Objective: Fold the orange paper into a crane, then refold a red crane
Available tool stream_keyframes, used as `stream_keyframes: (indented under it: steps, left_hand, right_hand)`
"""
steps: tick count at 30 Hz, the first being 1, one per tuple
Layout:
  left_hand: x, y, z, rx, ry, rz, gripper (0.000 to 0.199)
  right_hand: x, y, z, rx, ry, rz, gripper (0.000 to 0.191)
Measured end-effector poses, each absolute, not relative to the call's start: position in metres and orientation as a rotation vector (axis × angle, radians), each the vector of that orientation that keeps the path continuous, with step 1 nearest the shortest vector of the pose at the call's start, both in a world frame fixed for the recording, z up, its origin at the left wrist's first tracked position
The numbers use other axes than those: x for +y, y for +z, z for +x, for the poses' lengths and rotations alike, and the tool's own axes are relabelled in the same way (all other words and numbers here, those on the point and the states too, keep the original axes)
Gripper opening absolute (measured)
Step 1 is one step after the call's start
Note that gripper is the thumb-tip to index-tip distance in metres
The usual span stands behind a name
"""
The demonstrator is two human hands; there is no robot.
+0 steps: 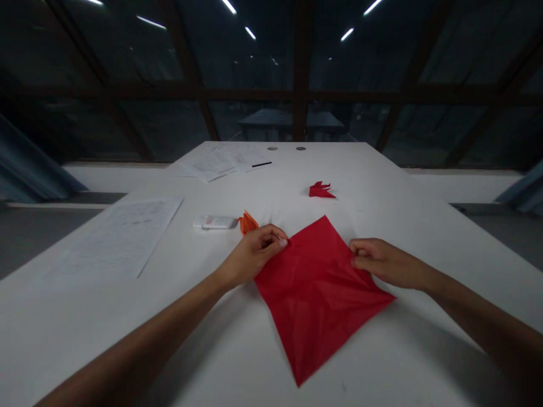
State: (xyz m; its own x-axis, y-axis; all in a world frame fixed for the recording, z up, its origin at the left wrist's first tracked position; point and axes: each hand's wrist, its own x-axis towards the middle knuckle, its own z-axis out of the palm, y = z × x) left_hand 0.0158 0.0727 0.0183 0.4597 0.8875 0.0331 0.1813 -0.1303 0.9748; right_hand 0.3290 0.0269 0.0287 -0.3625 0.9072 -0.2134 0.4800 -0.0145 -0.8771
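Note:
A creased square sheet of red paper point(316, 299) hangs between my two hands over the white table. My left hand point(257, 254) pinches its upper left edge between thumb and fingers. On the upper right edge, my right hand point(375, 261) grips the paper the same way. One corner of the sheet points away from me and another toward me. Just behind my left hand is an orange folded paper piece point(248, 222), partly hidden by the fingers. Farther back lies a small red folded paper piece point(321, 190).
A white tube point(215, 222) lies left of the orange piece. Printed sheets point(123, 243) cover the table's left side, with more papers point(220, 160) and a black pen point(262, 164) toward the back. Two round discs sit near the far edge of the table point(339, 151), before dark windows.

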Motion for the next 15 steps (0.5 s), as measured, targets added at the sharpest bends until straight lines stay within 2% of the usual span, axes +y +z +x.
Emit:
stream_keyframes:
  steps: [2, 5, 8, 11, 15]
  left_hand:
    - [0.071, 0.018, 0.018, 0.896, 0.762, 1.568, 0.028]
    - [0.068, 0.015, 0.02, 0.837, 0.741, 1.538, 0.027]
    - [0.068, 0.012, 0.021, 0.871, 0.896, 1.44, 0.03]
    - [0.066, 0.012, 0.019, 0.861, 1.045, 1.157, 0.037]
    - [0.063, 0.012, 0.017, 0.752, 1.028, 0.931, 0.047]
  right_hand:
    - [0.025, 0.024, 0.325, -1.77, 1.457, -1.368, 0.011]
    - [0.025, 0.015, 0.319, -1.699, 1.634, -1.272, 0.022]
    - [0.028, 0.008, 0.316, -1.634, 1.559, -1.281, 0.021]
    - [0.032, 0.006, 0.315, -1.344, 1.471, -1.297, 0.026]
    - [0.035, 0.007, 0.317, -1.082, 1.47, -1.298, 0.027]
